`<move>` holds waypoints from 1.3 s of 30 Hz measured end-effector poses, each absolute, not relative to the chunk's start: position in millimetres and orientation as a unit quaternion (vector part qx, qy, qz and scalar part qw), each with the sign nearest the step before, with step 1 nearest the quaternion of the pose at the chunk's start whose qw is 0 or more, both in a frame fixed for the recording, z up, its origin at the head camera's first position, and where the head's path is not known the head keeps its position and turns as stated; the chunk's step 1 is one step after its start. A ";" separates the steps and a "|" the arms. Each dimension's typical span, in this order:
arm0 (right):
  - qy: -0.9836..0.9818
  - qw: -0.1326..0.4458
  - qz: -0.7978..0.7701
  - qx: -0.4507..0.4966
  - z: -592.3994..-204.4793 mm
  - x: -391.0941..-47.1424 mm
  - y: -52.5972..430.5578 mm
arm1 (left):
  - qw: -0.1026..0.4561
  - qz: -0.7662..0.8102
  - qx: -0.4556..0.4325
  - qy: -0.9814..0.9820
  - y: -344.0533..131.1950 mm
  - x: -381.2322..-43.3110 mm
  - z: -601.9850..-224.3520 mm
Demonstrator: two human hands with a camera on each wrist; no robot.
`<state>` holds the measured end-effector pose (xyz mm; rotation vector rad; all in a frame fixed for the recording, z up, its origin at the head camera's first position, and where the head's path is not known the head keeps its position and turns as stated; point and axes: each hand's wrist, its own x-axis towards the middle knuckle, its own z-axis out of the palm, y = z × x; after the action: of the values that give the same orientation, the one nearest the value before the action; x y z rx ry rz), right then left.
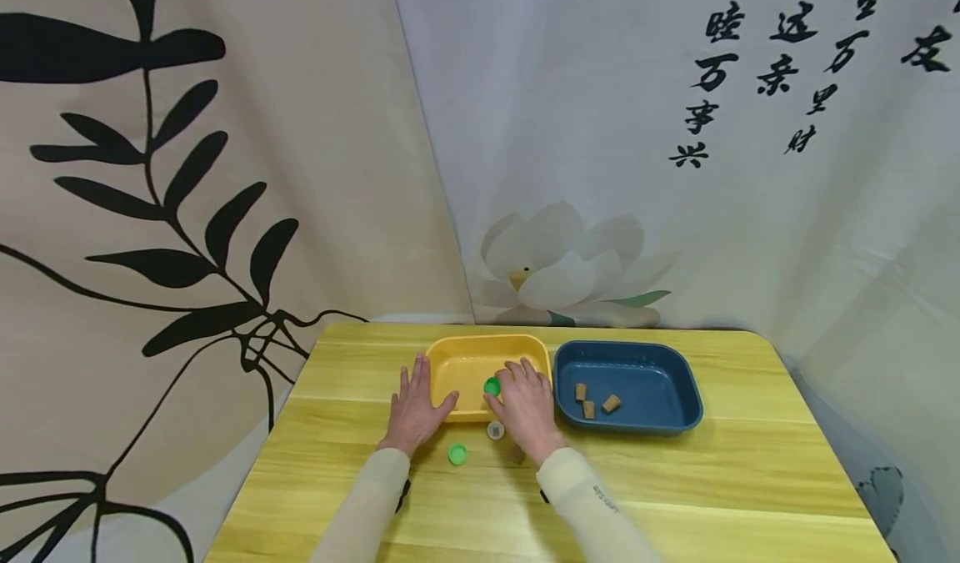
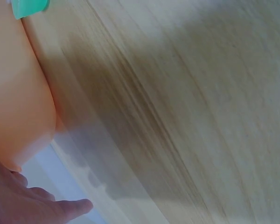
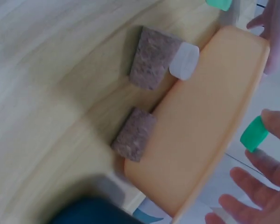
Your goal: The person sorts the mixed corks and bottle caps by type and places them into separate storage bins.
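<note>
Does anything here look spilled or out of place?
Nothing looks spilled. Two corks, a white piece and a green cap lie loose on the table, perhaps odd since three other corks sit inside the blue tray.

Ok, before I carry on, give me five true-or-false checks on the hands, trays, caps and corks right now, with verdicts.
1. The right hand pinches a green cap. True.
2. The blue tray holds five cork stoppers. False: three cork stoppers lie in it.
3. A second green cap lies on the table. True.
4. The white cap is inside the yellow tray. False: it is outside, by the tray's near wall.
5. The left hand pinches a cork stopper. False: its fingers are extended at the yellow tray's left side, with no stopper in them.
</note>
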<state>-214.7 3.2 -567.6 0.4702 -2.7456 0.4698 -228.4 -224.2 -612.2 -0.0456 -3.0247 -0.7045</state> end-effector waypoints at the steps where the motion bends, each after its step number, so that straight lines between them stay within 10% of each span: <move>1: -0.961 0.160 0.160 0.158 -568.1 -214.9 2.4 | 0.018 -0.229 -0.015 -0.973 -223.6 -228.7 -612.2; 39: -0.968 0.112 0.161 0.156 -580.0 -194.9 63.8 | -0.006 -0.229 -0.022 -0.973 -227.4 -226.6 -608.9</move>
<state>-194.9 63.8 -580.0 0.4592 -2.8418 0.4741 -226.6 -227.4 -608.9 -0.0708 -3.0683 -0.7216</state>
